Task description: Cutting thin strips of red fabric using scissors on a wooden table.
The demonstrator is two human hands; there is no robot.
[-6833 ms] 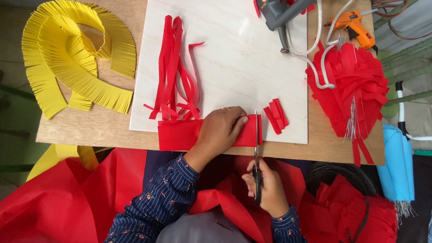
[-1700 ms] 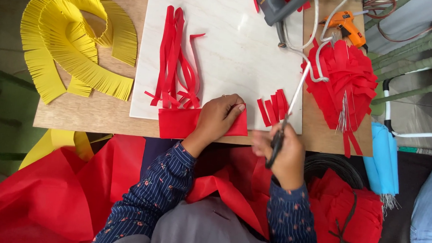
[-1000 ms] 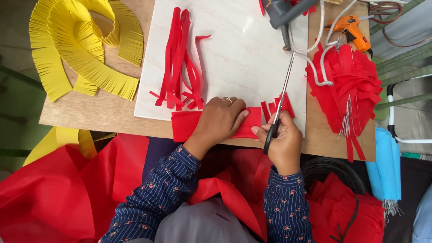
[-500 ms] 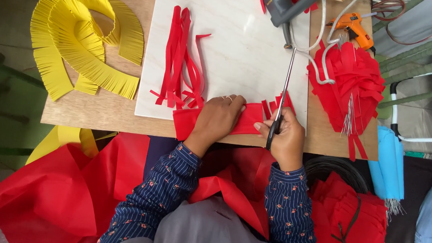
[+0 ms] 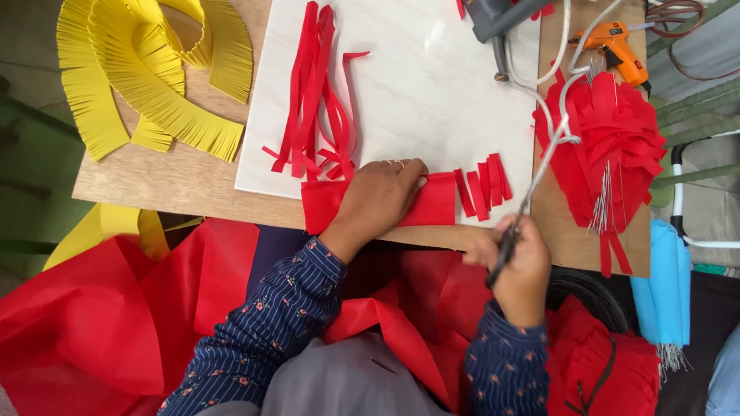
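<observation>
My left hand (image 5: 378, 202) presses flat on a folded red paper piece (image 5: 432, 204) at the near edge of a white board (image 5: 426, 77). My right hand (image 5: 517, 260) grips the handles of a pair of scissors (image 5: 531, 182), whose blades point up and away, just right of several short cut red strips (image 5: 484, 184). The scissors are off the paper. Long red strips (image 5: 317, 93) lie on the board to the left of my left hand.
Yellow fringed paper (image 5: 139, 73) curls on the wooden table (image 5: 163, 178) at left. A red fringed bundle (image 5: 609, 152), an orange glue gun (image 5: 614, 48) and cables lie at right. Red sheets (image 5: 74, 320) cover my lap; a blue roll (image 5: 664, 283) hangs at right.
My right hand has drawn the scissors back to the right, away from the red piece it was cutting. My left hand stays on the paper.
</observation>
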